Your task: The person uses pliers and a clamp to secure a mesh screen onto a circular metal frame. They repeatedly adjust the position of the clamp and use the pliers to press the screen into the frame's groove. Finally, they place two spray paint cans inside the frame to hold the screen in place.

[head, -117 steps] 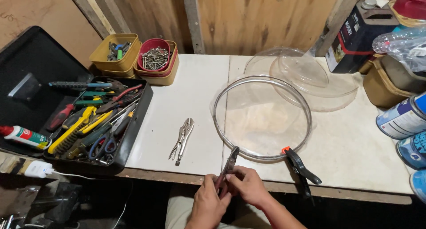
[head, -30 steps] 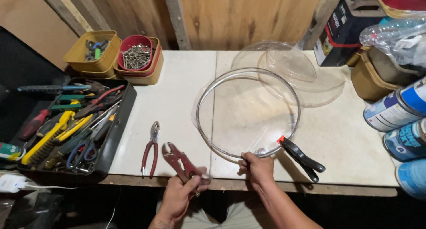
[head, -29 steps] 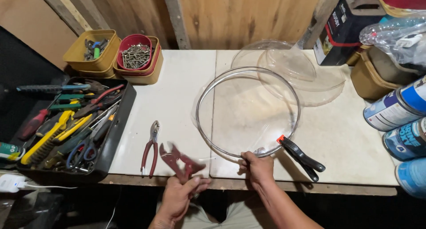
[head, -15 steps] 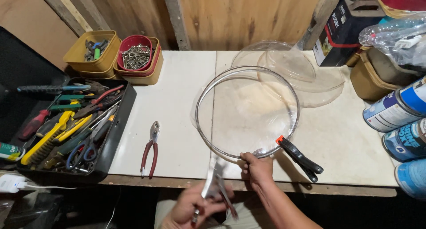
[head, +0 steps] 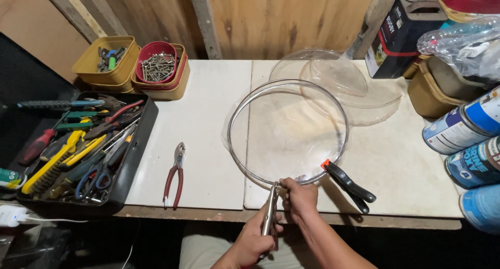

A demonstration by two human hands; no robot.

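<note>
**Locking pliers meet the near edge of the hoop**

At nine o'clock a black plastic tool tray (head: 136,159) holds screwdrivers, pliers and scissors; beyond it stand a yellow tub (head: 107,63) and a red tub of screws (head: 158,66). Red-handled slip-joint pliers (head: 174,176) lie loose on the white desk (head: 208,118).

The left hand (head: 253,241) has its fingers wrapped round the handles of silver locking pliers (head: 270,212), whose long axis runs from six towards twelve o'clock, nose touching the large round metal hoop with clear film (head: 288,132) at its six o'clock rim. The right hand (head: 301,196) sits just beside, at the pliers' three o'clock, fingers pinching that same rim.

A black spring clamp with orange tip (head: 348,184) grips the rim at four o'clock. Clear plastic domes (head: 359,89) lie at one o'clock, spray cans (head: 463,144) at three.
</note>
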